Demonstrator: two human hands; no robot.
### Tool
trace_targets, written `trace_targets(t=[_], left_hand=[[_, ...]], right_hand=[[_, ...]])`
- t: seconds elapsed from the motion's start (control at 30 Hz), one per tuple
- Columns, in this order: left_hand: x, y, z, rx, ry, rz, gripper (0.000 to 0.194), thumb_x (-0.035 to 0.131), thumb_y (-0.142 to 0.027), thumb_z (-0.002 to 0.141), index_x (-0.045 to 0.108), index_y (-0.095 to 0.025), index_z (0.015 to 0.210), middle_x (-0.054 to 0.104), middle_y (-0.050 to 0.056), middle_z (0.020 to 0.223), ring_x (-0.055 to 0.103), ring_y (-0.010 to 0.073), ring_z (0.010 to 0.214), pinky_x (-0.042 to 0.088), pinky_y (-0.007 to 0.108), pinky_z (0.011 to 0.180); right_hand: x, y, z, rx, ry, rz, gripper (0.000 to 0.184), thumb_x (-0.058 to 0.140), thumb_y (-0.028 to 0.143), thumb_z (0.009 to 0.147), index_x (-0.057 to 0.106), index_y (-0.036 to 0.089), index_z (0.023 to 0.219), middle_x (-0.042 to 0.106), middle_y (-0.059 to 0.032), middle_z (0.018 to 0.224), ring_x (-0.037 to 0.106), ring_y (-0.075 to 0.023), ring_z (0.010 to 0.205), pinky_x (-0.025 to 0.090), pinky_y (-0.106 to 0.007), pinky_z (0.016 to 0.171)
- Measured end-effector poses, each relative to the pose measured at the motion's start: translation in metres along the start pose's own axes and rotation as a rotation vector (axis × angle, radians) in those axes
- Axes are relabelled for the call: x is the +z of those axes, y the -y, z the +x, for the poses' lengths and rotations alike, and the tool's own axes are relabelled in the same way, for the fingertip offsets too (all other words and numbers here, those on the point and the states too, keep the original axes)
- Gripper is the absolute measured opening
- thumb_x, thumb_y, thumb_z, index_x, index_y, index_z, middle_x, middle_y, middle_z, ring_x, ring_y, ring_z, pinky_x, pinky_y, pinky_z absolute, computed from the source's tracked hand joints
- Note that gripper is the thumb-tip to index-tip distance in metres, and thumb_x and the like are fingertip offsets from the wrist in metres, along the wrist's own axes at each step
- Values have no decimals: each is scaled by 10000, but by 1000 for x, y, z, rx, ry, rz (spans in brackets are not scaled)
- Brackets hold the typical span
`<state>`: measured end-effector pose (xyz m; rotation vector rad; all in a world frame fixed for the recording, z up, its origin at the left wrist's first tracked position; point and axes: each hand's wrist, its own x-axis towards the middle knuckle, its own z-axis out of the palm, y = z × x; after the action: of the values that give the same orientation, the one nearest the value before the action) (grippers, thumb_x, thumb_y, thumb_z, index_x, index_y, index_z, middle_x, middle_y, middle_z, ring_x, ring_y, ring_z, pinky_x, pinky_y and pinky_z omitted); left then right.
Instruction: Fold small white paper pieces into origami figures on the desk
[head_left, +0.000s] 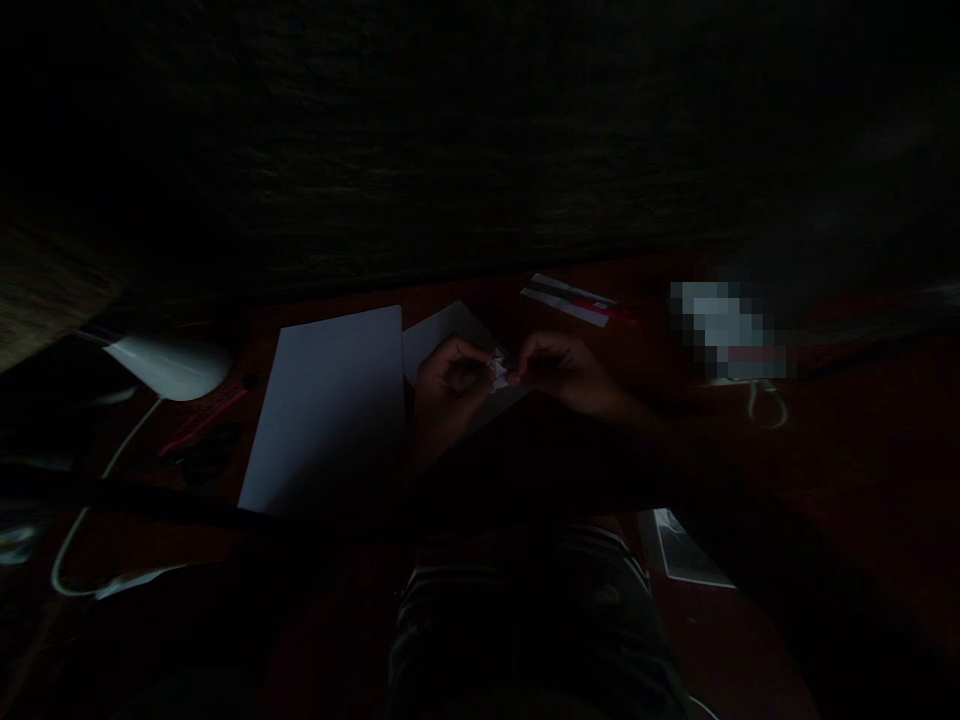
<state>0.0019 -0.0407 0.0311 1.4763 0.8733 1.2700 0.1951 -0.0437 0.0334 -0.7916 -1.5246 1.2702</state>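
Both hands meet over the middle of a dim table. My left hand (pixel 448 385) pinches a small folded piece of white paper (pixel 499 371) between thumb and fingers. From the other side, my right hand (pixel 566 368) has its fingertips closed on the same paper's right edge. Under the hands lies a white sheet (pixel 457 322), partly covered by them. Left of it rests a larger white sheet or stack of paper (pixel 334 400). The poor light hides the finer folds of the small piece.
Behind my right hand, a red cutter-like tool (pixel 604 308) lies on a white strip (pixel 551 290). At the left are a white lamp-like object (pixel 176 367) with a cord (pixel 120 450) and a pink-red item (pixel 206 415). A blurred pale object (pixel 724 325) sits at the right.
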Motion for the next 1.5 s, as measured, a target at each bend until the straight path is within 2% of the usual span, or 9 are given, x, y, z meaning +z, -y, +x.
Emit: trace_targets(t=[0.3,0.53,0.67,1.0,1.27,1.5], left_hand=[[-3,7,3,-46,10,10,266,891,-340,755,681,-205,845,719,17,838,677,155,783,551,272,720],[-5,9,3,-120,22,-73,314,923,-353,713,685,-204,854,729,9,833,688,151,756,552,266,692],[-6,9,5,-153,40,-83,295,924,-344,711,709,-211,864,740,9,838,674,140,726,533,253,649],[-4,9,6,-145,24,-103,283,915,-343,701,730,-211,870,762,19,866,687,147,748,541,259,668],[-5,8,5,-140,42,-65,244,900,-313,722,710,-205,833,731,0,812,675,136,730,536,258,695],[-5,14,5,-171,-3,-59,227,870,-341,732,740,-220,873,745,5,839,672,151,752,523,251,674]], right_hand=[[-1,1,0,-9,-11,-47,186,839,285,795,682,190,770,695,0,785,633,-140,758,506,-278,726],[-2,-1,1,12,-72,-44,248,873,343,768,677,191,780,694,-4,793,627,-145,753,506,-279,706],[-1,-2,2,4,-97,-32,231,863,312,771,675,188,818,682,-4,816,620,-142,766,506,-278,716],[0,1,1,-45,-102,-60,160,815,258,790,675,185,822,673,-4,804,618,-137,750,492,-270,693],[2,1,0,-68,-86,-128,181,822,302,816,676,194,818,688,-12,816,639,-152,777,524,-295,740],[1,1,0,-8,-109,-66,248,866,336,775,668,196,828,684,-6,817,629,-147,765,524,-283,709]])
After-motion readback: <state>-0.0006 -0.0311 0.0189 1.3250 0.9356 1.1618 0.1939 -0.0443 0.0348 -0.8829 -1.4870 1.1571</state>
